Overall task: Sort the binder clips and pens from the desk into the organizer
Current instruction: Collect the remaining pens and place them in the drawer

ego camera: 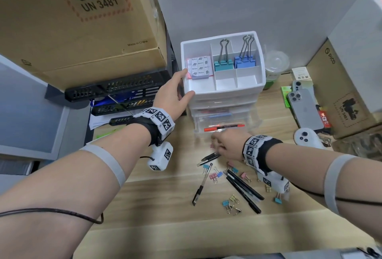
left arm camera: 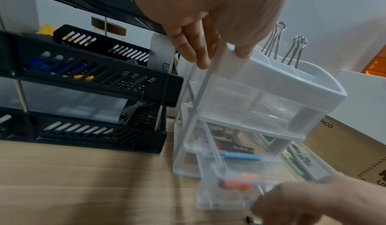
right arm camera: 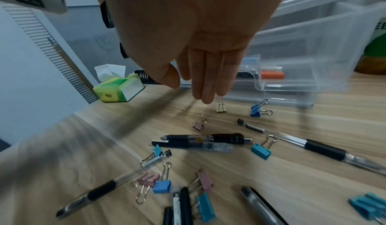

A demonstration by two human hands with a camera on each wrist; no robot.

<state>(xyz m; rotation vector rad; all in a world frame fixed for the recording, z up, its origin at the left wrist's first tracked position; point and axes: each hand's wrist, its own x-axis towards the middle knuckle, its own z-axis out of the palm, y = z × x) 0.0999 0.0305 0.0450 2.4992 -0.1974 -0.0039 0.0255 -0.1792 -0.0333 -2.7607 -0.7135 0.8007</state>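
Note:
The white organizer [ego camera: 223,92] stands at the back of the wooden desk; teal [ego camera: 222,65] and blue large binder clips [ego camera: 245,62] stand in its top tray. My left hand [ego camera: 175,91] grips its top left corner [left arm camera: 271,83], thumb on the front rim. The clear bottom drawer [ego camera: 221,129] is pulled out, with an orange-red marker inside. My right hand [ego camera: 227,145] hovers in front of the drawer, fingers straight and holding nothing [right arm camera: 196,89]. Under it lie two black pens [right arm camera: 208,140]. More pens [ego camera: 244,190] and several small coloured binder clips [ego camera: 231,203] are scattered on the desk.
A black stacked paper tray [ego camera: 115,91] and a big cardboard box [ego camera: 82,20] stand left of the organizer. Right of it are a plastic cup [ego camera: 275,66], phones [ego camera: 303,109], a white controller [ego camera: 306,136] and another box [ego camera: 341,93]. A green tissue pack [right arm camera: 119,88] lies at the left.

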